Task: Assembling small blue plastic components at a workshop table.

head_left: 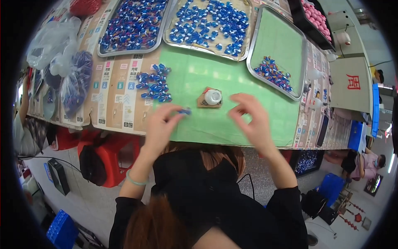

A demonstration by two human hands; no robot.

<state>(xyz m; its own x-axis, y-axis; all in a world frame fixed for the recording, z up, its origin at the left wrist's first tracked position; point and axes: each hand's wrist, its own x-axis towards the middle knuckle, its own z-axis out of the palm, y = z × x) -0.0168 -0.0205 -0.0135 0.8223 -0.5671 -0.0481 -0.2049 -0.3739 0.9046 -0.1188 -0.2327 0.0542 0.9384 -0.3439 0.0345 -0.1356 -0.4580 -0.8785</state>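
Between the thumb and fingertips of my left hand is a small blue piece, pinched just above the green mat. My right hand hovers over the mat's right side, thumb and forefinger apart, with nothing visible in them. Between the two hands a small round white bottle rests on a brown cardboard square; neither hand touches it. Beyond my left hand lies a loose cluster of blue-and-white pieces. What exactly these small pieces are is too small to tell.
Two metal trays, left and middle, hold many blue-and-white pieces. A green-lined tray at right has a smaller heap. A black bin of pink pieces stands far right. Plastic bags sit left; a phone lies right.
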